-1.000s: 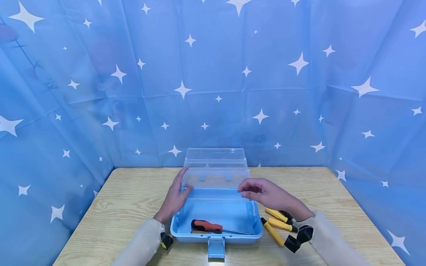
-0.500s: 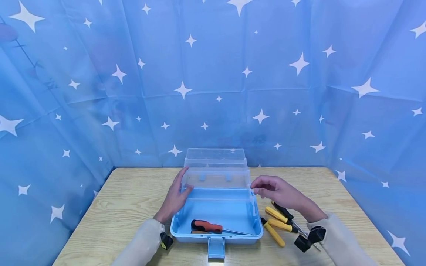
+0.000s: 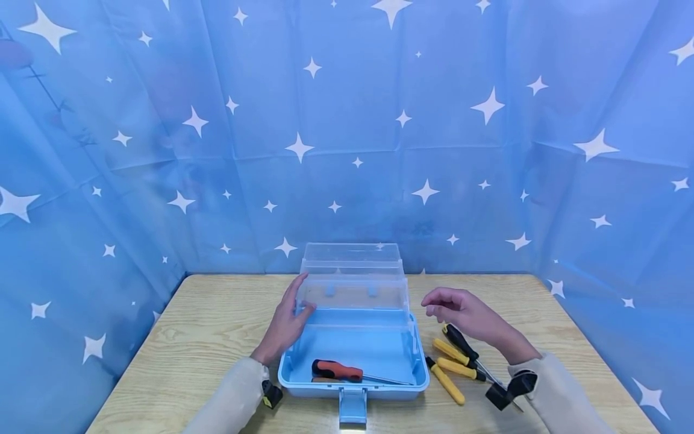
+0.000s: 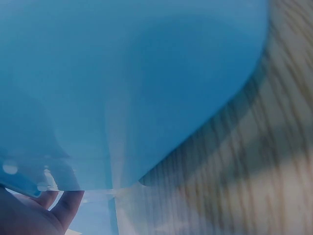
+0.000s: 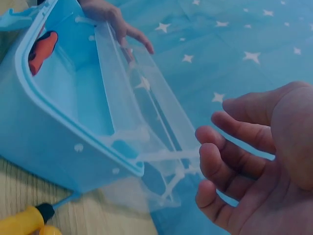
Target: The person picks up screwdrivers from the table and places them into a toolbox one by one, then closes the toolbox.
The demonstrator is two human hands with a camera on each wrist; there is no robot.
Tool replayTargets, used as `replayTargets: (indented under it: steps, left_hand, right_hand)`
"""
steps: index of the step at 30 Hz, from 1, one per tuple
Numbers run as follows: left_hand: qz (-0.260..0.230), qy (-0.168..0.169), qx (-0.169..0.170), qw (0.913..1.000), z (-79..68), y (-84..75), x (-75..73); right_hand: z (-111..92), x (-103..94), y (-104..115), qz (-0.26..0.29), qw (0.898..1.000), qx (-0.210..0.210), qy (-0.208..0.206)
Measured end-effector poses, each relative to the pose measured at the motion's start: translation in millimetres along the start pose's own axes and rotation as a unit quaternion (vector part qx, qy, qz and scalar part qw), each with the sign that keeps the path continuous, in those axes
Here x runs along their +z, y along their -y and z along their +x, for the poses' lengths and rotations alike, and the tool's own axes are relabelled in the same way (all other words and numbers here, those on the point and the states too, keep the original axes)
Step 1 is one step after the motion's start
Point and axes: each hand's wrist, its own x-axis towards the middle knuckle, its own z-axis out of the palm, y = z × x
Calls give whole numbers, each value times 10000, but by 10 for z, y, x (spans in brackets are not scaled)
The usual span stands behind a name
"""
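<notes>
A light blue toolbox [image 3: 352, 343] stands with its clear lid [image 3: 352, 271] raised at the back. Along its front lie a screwdriver with a red and black handle [image 3: 336, 369] and, partly hidden, a brown handle [image 3: 326, 380]. My left hand [image 3: 286, 316] holds the lid's left edge, thumb on the inner side and a finger up along the edge. Only part of that hand shows in the left wrist view. To the right of the box, my right hand [image 3: 468, 313] hovers with loosely bent fingers [image 5: 234, 161] and nothing between them.
Several tools lie right of the toolbox on the wooden table [image 3: 217, 325]: a yellow-handled tool [image 3: 446, 381], more yellow handles [image 3: 458, 366] and a black-handled screwdriver [image 3: 461, 343]. The front latch [image 3: 353, 407] hangs down. A blue star-patterned curtain [image 3: 347, 120] surrounds the table.
My right hand has moved right, from over the box's back right corner to beside it, above the loose tools. My left hand has stayed at the lid.
</notes>
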Motion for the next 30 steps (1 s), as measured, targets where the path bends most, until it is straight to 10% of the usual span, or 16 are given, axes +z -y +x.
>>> replayTargets:
  steps: [30]
  left_hand:
    - [-18, -1, 1, 10000, -6, -14, 4]
  right_hand:
    - [-117, -136, -613, -344, 9914, 1028, -738]
